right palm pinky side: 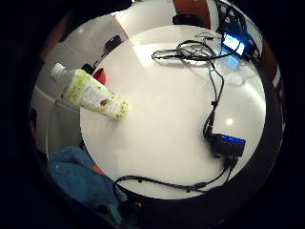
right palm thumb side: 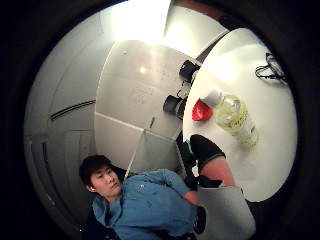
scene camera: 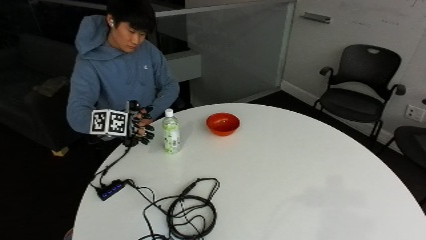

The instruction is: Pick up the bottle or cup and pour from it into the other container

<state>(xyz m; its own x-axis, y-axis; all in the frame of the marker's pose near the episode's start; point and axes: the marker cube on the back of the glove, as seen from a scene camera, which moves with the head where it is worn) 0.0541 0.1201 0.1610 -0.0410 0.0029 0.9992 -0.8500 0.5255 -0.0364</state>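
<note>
While hovering beside the bottle [scene camera: 171, 132], right hand [scene camera: 140, 127] grip loosely open, fingers spread, holding nothing.

Outside view faces the table [scene camera: 279, 165]; palm views overlook it

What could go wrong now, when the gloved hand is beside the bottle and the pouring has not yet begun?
1. The bottle is tall, narrow and stands near the table edge; a sideways bump from the right hand might tip it off.
2. Its white cap appears still on, so pouring may fail until it is removed.
3. The red bowl is shallow; liquid could splash out.
</note>
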